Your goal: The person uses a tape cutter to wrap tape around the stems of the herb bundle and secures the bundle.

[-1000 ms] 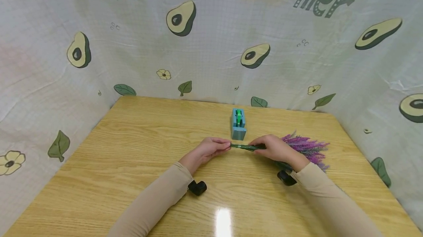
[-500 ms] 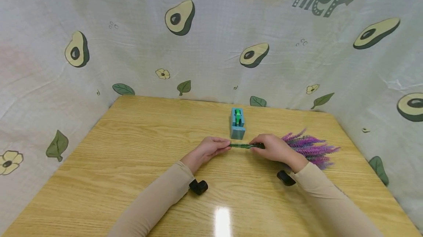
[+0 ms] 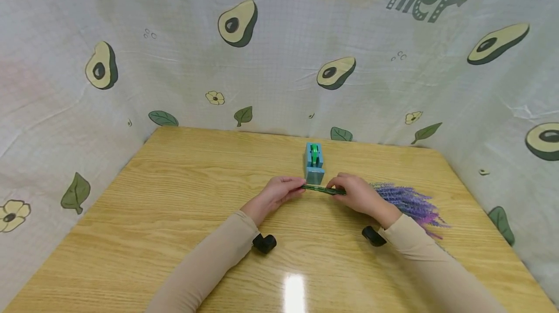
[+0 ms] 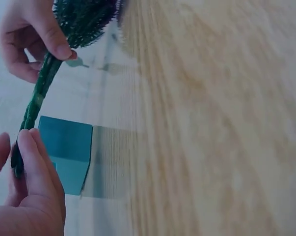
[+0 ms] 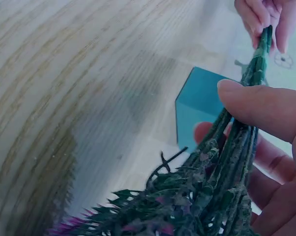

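Note:
A bunch of lavender-like flowers (image 3: 408, 201), purple and violet, spreads out to the right past my right hand (image 3: 355, 194). That hand grips the green stems (image 3: 319, 189) just below the blooms, thumb and fingers curled round them, as the right wrist view shows. At the other end, my left hand (image 3: 277, 191) pinches the stem tips between thumb and fingers. A shiny band, apparently clear tape (image 5: 259, 53), lies round the stems between the hands. Just behind the stems stands a blue tape dispenser (image 3: 314, 175) with a green roll (image 3: 314, 153) in it.
The wooden table (image 3: 196, 172) runs out to the left and front. A white cloth (image 3: 279, 60) printed with avocados and leaves hangs behind it and along both sides. Each wrist carries a small black camera (image 3: 265, 243).
The bunch has turned about its stems, so the blooms show more violet and hang lower at the right. Both hands have risen slightly toward the dispenser, keeping their hold.

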Motion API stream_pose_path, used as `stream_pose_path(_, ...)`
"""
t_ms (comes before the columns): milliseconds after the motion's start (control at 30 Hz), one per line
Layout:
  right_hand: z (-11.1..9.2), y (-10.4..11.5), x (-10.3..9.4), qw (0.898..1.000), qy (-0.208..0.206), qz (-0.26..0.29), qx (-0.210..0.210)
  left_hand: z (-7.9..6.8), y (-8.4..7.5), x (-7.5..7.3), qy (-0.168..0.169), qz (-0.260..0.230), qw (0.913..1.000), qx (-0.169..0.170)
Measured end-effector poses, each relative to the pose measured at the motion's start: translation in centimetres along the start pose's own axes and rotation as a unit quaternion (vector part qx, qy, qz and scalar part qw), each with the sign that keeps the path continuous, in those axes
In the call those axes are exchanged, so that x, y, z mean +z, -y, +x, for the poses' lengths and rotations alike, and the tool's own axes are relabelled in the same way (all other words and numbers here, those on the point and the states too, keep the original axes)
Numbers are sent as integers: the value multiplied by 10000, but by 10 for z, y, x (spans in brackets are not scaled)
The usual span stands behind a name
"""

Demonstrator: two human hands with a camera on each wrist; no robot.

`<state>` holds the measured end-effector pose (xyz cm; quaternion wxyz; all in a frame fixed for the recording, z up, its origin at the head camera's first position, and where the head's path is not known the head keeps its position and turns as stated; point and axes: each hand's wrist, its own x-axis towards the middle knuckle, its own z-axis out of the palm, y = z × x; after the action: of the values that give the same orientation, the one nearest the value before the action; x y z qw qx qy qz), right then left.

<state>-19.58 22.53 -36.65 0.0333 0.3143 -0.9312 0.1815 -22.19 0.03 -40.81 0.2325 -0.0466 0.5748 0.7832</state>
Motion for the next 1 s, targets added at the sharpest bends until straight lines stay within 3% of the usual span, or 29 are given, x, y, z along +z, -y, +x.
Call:
stream_pose_path(133, 0, -2, 3, 10000, -65, 20, -12, 2, 1, 0, -112, 41, 9999, -33)
stream_pose_path(400, 2, -7, 1, 9997, 195, 169, 45, 3, 3, 0, -84, 77, 9996, 244)
stream_pose_path(700, 5, -8, 3, 9984, -408, -335, -201, 3, 0, 1, -36, 119, 9999, -19)
stream_pose_path(867, 5, -5, 7, 9980, -501, -381, -30, 5, 0, 3, -254, 14, 9996, 81)
stream_pose_path(1000, 6, -4, 7, 9987, -266, -399, 170, 6, 1, 4, -318, 7, 9993, 209)
